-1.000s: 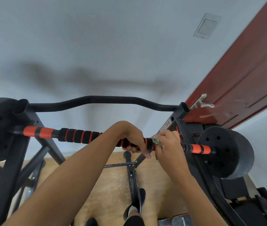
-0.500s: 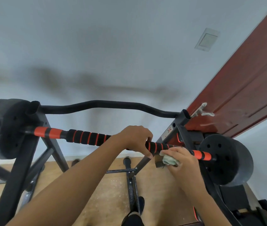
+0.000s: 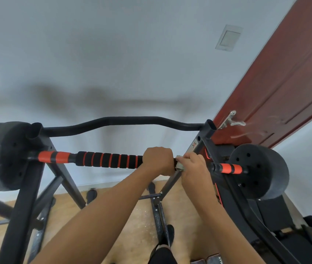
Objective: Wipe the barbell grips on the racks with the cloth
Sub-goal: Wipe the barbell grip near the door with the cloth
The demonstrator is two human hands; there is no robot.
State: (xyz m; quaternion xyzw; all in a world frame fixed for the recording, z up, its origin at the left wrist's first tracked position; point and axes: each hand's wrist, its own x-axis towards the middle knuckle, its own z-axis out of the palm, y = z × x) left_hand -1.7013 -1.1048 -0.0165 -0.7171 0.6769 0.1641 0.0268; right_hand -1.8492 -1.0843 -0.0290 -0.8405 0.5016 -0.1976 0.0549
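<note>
**Wiping Down the barbell grip (image 3: 109, 160) on the Rack**

Steadying the barbell (image 3: 227, 168), the left hand (image 3: 158, 161) clamps around the ribbed foam while the right hand (image 3: 193, 166) pinches a small cloth (image 3: 180, 165) against it just alongside, near the right rack upright (image 3: 202, 141). Firm wraparound pressure and short twisting strokes should reach the grooves; a braced left hand would stop any rolling.

The barbell grip (image 3: 109, 160) across the middle of the frame looks like ribbed black foam with orange rings, soft and matt. Just right of centre, the cloth (image 3: 180, 165) is a crumpled, pale grey-green rag. The rack frame (image 3: 27, 197) is dull black painted metal, and the weight plate (image 3: 261, 168) at right has a grainy matt black skin. The door (image 3: 288, 82) at upper right is reddish wood with a slight sheen, and its door handle (image 3: 229, 119) is bright polished metal. The floor (image 3: 185, 221) below is pale wood.
</note>
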